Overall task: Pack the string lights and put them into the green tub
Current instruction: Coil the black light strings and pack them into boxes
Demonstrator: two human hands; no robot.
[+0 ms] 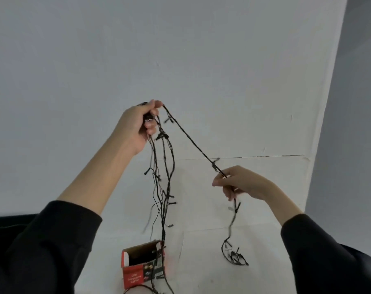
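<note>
L hand [140, 126] is raised, fingers curled tight round a bunch of gathered loops of the lights [189, 135]. The loops hang straight down from it, w/ small bulbs sticking off the black wire. One strand runs taut from the L hand's fingertips down & across to the R hand [241, 183], which sits lower & pinches that strand btwn thumb & fingers. Below the R hand the wire drops to a small tangled end lying on the white surface [265, 240]. Under the L hand's hanging loops stands a red box [137, 270], top flaps open, w/ the loops' lower ends at its right side. Both arms are in dark sleeves [52, 240].
</note>
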